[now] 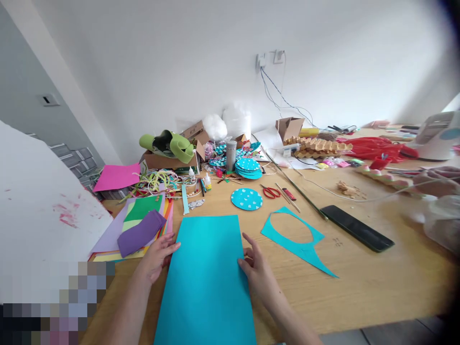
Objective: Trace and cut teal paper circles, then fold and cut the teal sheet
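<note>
Turquoise sheet point(206, 282), head view, nearest the camera: a long, plain, matt piece lies lengthwise between the two hands, its near end running out of the frame and its far edge short of the spotted turquoise disc point(247, 199). Left hand point(161, 254): partly open, fingers reaching to the sheet's left long edge. Right hand point(254, 263): partly open, index finger raised, thumb at the right long edge. Both appear to touch the sheet; whether either pinches it cannot be told, since what lies beneath the edges is hidden.

Handling, as judged from appearance: the sheet is probably very light, thin and moderately stiff, like card or craft foam; the material cannot be settled by eye. Unsupported, it would likely sag, and hard pressure might crease it. Opposite long edges offer the best hold, thumbs above, fingers below, with light, even tension.

To the right, on the wooden surface point(366, 287), lies a turquoise offcut point(309, 255) with a rounded opening; its narrow strips look easier to tear. Red-handled scissors point(270, 192) lie farther off, just right of the disc.
</note>
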Demonstrator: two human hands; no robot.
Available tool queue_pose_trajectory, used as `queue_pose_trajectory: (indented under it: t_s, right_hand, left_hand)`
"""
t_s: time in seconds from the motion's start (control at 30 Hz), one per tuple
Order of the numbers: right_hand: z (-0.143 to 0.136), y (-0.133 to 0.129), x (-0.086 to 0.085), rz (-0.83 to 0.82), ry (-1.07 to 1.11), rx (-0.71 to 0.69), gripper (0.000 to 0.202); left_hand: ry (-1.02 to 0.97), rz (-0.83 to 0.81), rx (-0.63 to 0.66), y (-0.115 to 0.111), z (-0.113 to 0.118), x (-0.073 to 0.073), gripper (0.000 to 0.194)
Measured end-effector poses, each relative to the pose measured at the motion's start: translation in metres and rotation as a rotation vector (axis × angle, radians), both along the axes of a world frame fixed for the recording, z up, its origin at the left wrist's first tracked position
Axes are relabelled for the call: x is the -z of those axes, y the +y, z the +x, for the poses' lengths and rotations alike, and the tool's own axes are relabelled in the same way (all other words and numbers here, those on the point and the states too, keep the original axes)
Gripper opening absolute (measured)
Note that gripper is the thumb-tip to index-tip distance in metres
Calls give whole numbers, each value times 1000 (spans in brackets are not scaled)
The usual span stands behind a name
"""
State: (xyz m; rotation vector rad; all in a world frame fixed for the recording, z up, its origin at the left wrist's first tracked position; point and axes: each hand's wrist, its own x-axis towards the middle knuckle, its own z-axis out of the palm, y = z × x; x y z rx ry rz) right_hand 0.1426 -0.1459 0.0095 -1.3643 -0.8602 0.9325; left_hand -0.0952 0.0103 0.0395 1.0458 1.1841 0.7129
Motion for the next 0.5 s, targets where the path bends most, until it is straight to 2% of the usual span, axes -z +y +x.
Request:
queue_pose_trajectory:
  t_s: [0.07,0.17,0.23,0.33,0.37,0.43,0.5]
  right_hand:
    - [-6,-2,-6,44,-5,10,68]
    - [-9,-4,-19,91,-34,-21,64]
    - [-4,-6,-25,103,-45,-36,61]
    - [14,-8,-27,59,-79,-18,52]
    - [21,-9,-25,27,-131,-1,48]
    - [32,-11,-21,-37,-305,29,42]
    - [34,-12,-17,-60,-501,8,38]
  left_hand:
    - [-65,-13,58,-5,2,-8,59]
    - [-128,-26,192,-15,2,-21,46]
    - [-140,-18,202,-22,-5,-31,40]
    - [-152,2,80,-35,-35,-46,41]
    - [-147,18,-15,-38,-50,-50,41]
    - [-154,25,-214,-45,-83,-55,43]
    - [-137,3,-346,-48,-115,-54,44]
